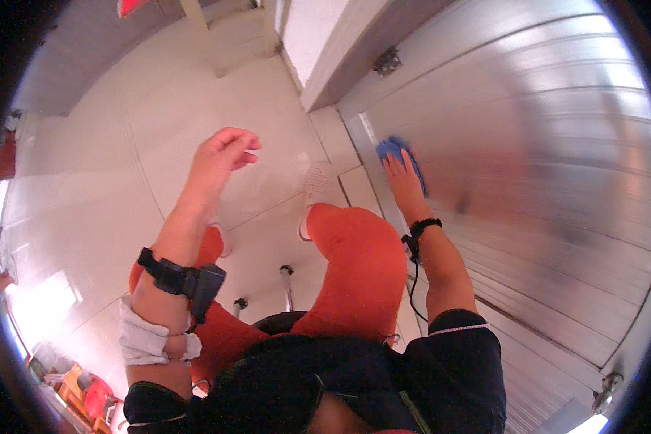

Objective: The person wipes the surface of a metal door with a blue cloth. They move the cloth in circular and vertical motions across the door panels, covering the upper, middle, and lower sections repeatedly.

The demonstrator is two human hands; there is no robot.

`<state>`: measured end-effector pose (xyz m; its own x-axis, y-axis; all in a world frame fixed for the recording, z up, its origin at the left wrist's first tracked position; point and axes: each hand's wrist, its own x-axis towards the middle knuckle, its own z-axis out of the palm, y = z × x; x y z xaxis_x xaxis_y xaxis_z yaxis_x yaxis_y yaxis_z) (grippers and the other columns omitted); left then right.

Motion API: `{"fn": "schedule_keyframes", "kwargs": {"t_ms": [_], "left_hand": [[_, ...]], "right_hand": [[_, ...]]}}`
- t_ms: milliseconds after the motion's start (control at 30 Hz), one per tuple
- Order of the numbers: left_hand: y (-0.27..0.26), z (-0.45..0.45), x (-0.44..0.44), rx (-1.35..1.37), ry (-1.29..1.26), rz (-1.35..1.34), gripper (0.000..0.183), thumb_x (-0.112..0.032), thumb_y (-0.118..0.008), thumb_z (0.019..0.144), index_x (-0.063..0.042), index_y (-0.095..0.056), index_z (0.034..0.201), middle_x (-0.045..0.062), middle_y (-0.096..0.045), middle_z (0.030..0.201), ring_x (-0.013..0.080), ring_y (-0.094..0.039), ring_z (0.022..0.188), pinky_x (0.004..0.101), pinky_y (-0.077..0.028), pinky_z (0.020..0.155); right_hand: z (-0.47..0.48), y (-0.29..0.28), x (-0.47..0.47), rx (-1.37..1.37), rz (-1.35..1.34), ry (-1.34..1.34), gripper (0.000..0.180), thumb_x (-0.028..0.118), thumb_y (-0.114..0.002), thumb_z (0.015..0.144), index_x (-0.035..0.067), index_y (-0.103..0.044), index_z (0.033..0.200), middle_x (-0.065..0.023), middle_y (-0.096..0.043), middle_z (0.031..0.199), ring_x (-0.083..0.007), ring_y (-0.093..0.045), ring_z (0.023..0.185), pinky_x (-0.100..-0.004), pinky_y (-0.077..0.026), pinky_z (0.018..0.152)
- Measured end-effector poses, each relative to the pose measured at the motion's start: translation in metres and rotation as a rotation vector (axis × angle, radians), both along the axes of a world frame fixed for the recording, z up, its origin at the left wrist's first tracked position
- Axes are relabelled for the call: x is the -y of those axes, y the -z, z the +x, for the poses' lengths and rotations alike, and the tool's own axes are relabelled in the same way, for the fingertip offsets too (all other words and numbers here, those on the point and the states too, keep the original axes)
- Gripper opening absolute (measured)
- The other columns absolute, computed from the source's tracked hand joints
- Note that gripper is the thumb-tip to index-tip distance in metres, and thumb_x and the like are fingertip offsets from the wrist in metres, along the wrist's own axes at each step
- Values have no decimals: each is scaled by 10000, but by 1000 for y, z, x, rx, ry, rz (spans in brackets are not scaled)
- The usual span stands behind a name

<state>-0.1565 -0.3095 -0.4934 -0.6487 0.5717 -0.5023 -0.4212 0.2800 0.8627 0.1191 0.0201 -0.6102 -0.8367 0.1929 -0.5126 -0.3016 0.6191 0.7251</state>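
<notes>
My right hand [404,182] lies spread over a blue cleaning cloth [393,145], holding it flat to a shiny metal door [499,163] near the hinge side. Dark fringe shows along the cloth's edge. My left hand [228,149] hangs above the tiled floor, its fingers loosely bent and nothing visible in them. A white cloth [144,339] is draped around my left arm near the elbow. Below it toward the wrist sits a black strapped device [187,282]. Around my right wrist is a black band [424,227] with a cable.
A door hinge [388,61] is near the door frame [331,81], and a metal handle [607,393] is at the lower right. Under me are the chrome legs [287,287] of a seat. Red and orange items [95,396] stand at the lower left on the pale tiled floor [157,135].
</notes>
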Motion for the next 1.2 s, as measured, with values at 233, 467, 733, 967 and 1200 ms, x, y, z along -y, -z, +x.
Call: {"fn": "schedule_keyframes", "kwargs": {"t_ms": [233,467,733,967,1200], "left_hand": [[-12,12,2,-56,153,-6,237,-278,-593,1022,-64,-685,1065,39,-713,1027,154,-661,908,312,-525,891],[-16,20,1,-139,209,72,241,-239,-609,999,-8,-672,1029,60,-701,969,142,-646,835,285,-523,783],[-11,27,-10,-211,289,154,234,-231,-641,974,-2,-678,998,52,-697,894,135,-656,756,282,-522,721],[-5,27,-8,-303,364,118,257,-254,-639,966,-1,-676,990,45,-705,880,132,-663,748,291,-511,696],[-2,24,-2,-280,310,90,257,-257,-633,968,-5,-679,993,41,-704,883,129,-660,778,291,-506,715]], "right_hand": [[22,0,-1,52,-144,104,515,172,-425,987,60,-455,1489,-55,-504,1522,-175,-452,1399,-516,-26,1281],[1,-191,13,-556,-179,46,524,174,-553,899,85,-543,1415,-85,-436,1552,-224,-481,1347,-631,-155,1210],[-41,-442,14,-1011,406,-219,450,171,-591,882,195,-621,1330,-58,-542,1453,-273,-500,1321,-601,-270,1160],[-90,-472,-10,-1263,293,-533,455,197,-651,878,156,-595,1327,-53,-609,1302,-250,-559,1176,-477,-384,1090],[-104,-353,9,-1029,192,-159,707,397,-666,904,47,-451,1479,-153,-450,1537,-273,-532,1284,-492,-292,1168]]}}
